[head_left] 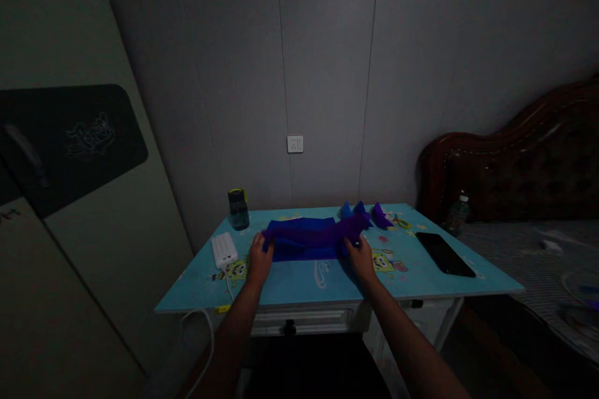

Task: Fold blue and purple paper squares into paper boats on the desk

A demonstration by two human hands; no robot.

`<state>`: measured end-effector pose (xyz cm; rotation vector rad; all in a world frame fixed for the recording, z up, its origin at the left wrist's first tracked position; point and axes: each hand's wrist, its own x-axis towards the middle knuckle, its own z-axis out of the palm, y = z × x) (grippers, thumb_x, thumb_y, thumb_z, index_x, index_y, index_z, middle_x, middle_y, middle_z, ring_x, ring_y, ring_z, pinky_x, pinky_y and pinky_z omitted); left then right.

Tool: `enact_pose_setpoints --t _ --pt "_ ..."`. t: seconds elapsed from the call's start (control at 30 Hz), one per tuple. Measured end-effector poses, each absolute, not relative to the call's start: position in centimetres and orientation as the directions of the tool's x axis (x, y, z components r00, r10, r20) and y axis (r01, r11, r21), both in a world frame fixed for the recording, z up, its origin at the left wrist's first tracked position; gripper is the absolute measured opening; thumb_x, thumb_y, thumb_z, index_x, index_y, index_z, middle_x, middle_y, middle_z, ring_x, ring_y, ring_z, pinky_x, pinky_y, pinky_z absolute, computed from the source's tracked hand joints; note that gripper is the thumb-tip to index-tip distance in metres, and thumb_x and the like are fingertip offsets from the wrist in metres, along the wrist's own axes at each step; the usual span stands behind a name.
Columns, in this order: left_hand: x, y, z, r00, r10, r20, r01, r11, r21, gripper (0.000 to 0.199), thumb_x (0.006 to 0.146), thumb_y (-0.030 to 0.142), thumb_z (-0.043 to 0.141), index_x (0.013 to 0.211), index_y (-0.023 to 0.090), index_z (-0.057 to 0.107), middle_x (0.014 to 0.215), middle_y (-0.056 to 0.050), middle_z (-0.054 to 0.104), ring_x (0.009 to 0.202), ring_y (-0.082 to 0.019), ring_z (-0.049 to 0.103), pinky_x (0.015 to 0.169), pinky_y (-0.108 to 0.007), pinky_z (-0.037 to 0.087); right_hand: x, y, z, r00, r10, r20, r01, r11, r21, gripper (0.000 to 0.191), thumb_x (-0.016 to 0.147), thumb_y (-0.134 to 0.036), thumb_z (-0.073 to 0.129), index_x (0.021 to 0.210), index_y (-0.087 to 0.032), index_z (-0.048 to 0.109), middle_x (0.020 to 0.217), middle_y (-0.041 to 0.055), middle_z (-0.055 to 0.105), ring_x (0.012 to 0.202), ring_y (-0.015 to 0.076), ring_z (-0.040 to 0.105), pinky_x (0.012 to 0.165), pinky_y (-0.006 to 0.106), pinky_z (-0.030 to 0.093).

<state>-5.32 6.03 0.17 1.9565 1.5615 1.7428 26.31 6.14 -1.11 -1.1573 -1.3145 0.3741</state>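
My left hand (pixel 261 257) grips the left end of a purple sheet of paper (pixel 313 237), fingers pinched on its edge. At the other end, my right hand (pixel 359 255) is closed on the near right part of the same sheet. The purple sheet is bent and wavy, held above a blue sheet of paper (pixel 304 253) on the table, which it partly covers. Just behind its right end stand folded paper shapes: a light blue one (pixel 346 211), a dark blue one (pixel 359 207) and a purple one (pixel 381 217).
On the light blue table (pixel 290 280) are a white power bank (pixel 223 249) with a cable, a dark water bottle (pixel 239 211), yellow-handled scissors (pixel 402 222) and a black tablet or phone (pixel 444 254). A plastic bottle (pixel 457 214) stands beyond the right edge by the bed.
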Motion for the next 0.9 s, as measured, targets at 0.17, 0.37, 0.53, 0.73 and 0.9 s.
enact_pose_setpoints --t 0.17,0.37,0.53,0.73,0.9 --pt "-5.6 5.8 0.5 -0.144 0.718 0.681 0.584 -0.494 0.644 0.019 0.074 0.016 0.064 0.092 0.022 0.068 0.115 -0.007 0.06 0.114 -0.024 0.057 0.103 -0.04 0.044 27.4 6.5 -1.2 0.255 0.757 0.601 0.369 0.498 -0.784 0.026 0.071 -0.035 0.053 0.086 -0.018 0.065 0.117 0.0151 0.065 0.113 0.0293 0.057 0.098 0.039 0.042" --pt "-4.9 5.7 0.7 -0.104 0.744 0.659 0.542 -0.513 0.665 0.021 0.071 0.015 0.066 0.091 0.023 0.07 0.127 -0.006 0.059 0.122 -0.024 0.053 0.108 -0.041 0.039 27.7 6.5 -1.3 0.245 0.739 0.627 0.402 0.511 -0.76 0.03 0.072 -0.036 0.052 0.094 -0.019 0.063 0.131 0.0143 0.057 0.122 0.0297 0.051 0.104 0.042 0.036" --pt "-4.5 5.2 1.0 -0.119 0.754 0.646 0.492 -0.521 0.698 0.007 0.076 0.022 0.063 0.079 0.02 0.068 0.126 -0.008 0.062 0.118 -0.024 0.057 0.105 -0.036 0.042 27.2 6.4 -0.9 0.278 0.735 0.619 0.429 0.481 -0.764 0.034 0.072 -0.043 0.056 0.092 -0.017 0.061 0.126 0.017 0.056 0.12 0.0315 0.05 0.1 0.043 0.039" --pt "-4.0 4.9 0.6 -0.239 0.779 0.58 0.429 -0.451 0.782 0.024 0.087 0.034 0.052 0.094 0.017 0.067 0.098 -0.006 0.072 0.097 -0.022 0.065 0.091 -0.032 0.05 26.1 5.4 0.0 0.329 0.754 0.569 0.429 0.418 -0.801 0.042 0.092 -0.051 0.036 0.102 -0.017 0.058 0.1 0.0114 0.065 0.092 0.0233 0.058 0.084 0.036 0.045" --pt "-4.0 5.4 0.3 -0.27 0.819 0.506 0.333 -0.414 0.847 0.029 0.087 0.041 0.052 0.09 0.016 0.066 0.082 -0.003 0.072 0.082 -0.02 0.065 0.079 -0.03 0.052 26.1 5.0 0.4 0.351 0.775 0.525 0.45 0.352 -0.82 0.045 0.089 -0.057 0.04 0.085 -0.018 0.062 0.078 0.009 0.066 0.073 0.0233 0.055 0.074 0.035 0.044"
